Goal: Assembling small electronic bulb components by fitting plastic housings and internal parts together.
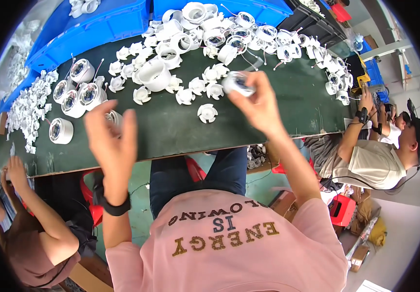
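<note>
My right hand (pixel 259 103) is closed on a round white housing (pixel 235 82) with a dark part inside, held above the bench. The left hand (pixel 108 138), slightly blurred, has its fingers apart. A white ring-shaped housing (pixel 115 118) shows partly behind those fingers; whether they touch it, I cannot tell. To its left stand several round white housings with dark circuit parts and thin wires, among them an assembled unit (pixel 61 131). Between my hands lie small white finned caps, one of them a lone cap (pixel 207 113), and a wide white ring (pixel 154 74).
The dark green bench (pixel 180 134) carries a heap of white housings (pixel 195 24) at the back and small white clips (pixel 32 104) at the left. Blue bins (pixel 88 36) line the far edge. People sit at both sides, including a person in a beige shirt (pixel 375 163).
</note>
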Motion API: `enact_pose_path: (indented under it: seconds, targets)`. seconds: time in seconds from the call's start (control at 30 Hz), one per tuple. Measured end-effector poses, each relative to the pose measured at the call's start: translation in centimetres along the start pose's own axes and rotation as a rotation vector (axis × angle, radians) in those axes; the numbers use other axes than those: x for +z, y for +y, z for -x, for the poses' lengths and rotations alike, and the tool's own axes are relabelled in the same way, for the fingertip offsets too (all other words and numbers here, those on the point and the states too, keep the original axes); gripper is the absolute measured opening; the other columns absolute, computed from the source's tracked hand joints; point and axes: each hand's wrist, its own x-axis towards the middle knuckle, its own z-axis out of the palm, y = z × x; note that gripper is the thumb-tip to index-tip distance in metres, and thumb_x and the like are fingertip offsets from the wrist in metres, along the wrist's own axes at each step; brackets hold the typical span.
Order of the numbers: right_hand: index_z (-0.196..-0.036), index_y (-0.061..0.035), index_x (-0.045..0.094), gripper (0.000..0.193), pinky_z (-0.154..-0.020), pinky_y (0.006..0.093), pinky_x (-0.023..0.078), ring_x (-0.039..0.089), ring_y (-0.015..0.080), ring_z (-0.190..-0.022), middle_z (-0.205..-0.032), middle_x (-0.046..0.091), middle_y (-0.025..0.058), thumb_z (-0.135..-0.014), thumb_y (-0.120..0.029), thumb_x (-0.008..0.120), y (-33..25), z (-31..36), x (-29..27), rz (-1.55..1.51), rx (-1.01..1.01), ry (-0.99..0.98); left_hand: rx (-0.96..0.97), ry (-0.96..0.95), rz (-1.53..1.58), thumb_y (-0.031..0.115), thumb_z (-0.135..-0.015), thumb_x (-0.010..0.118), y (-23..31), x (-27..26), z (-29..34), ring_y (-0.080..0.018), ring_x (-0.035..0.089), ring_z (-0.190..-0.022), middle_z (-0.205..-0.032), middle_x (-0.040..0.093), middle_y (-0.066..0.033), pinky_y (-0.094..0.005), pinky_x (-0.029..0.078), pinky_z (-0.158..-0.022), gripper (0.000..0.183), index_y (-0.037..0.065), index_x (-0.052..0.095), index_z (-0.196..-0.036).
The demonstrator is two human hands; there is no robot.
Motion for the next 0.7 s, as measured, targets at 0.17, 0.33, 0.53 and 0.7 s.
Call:
enact_pose_path:
  seconds: [0.17, 0.33, 0.53, 0.7]
  targets:
    - [-0.130, -0.0021, 0.043, 0.052, -0.095, 0.0415, 0.034, 0.047, 0.0358, -0.106, -0.119, 0.051, 0.0195, -0.084, -0.019, 0.062, 2.1, 0.1, 0.8, 0.658, -0.250, -0.070, 0.063, -0.313, 0.196, 0.004, -0.076, 0.068, 2.3, 3.0, 1.6, -0.0175, 0.048, -0.059, -0.089, 0.056, -0.0102, -0.0295, 0.042, -0.054, 0.030, 0.002, 0.057, -0.103]
    - [-0.137, -0.0024, 0.038, 0.048, -0.097, 0.0383, 0.033, 0.047, 0.0311, -0.106, -0.115, 0.051, 0.0177, -0.095, -0.024, 0.048, 4.1, 2.3, -5.8, 0.694, -0.081, -0.030, 0.254, -0.367, 0.182, 0.005, -0.075, 0.066, 2.7, 5.8, 0.9, -0.0319, 0.054, -0.076, -0.085, 0.061, -0.0126, -0.0391, 0.044, -0.067, 0.022, 0.001, 0.059, -0.096]
    - [-0.135, 0.0007, 0.039, 0.051, -0.097, 0.0378, 0.032, 0.046, 0.0293, -0.105, -0.113, 0.051, 0.0173, -0.098, -0.034, 0.042, 4.5, 2.7, -5.7, 0.430, -0.039, 0.030, 0.443, -0.410, -0.076, 0.016, -0.072, 0.071, 3.7, 12.4, -0.7, -0.0277, 0.051, -0.095, -0.101, 0.059, -0.0099, -0.0404, 0.039, -0.078, 0.034, 0.004, 0.062, -0.103]
    - [-0.139, -0.0026, 0.035, 0.052, -0.101, 0.0372, 0.029, 0.043, 0.0283, -0.112, -0.122, 0.048, 0.0156, -0.098, -0.034, 0.040, 4.0, 2.6, -6.4, 0.523, -0.073, -0.086, 0.431, -0.492, -0.161, 0.017, -0.068, 0.074, 4.3, 12.8, 0.0, -0.0248, 0.050, -0.095, -0.100, 0.058, -0.0061, -0.0395, 0.035, -0.079, 0.036, 0.008, 0.063, -0.102]
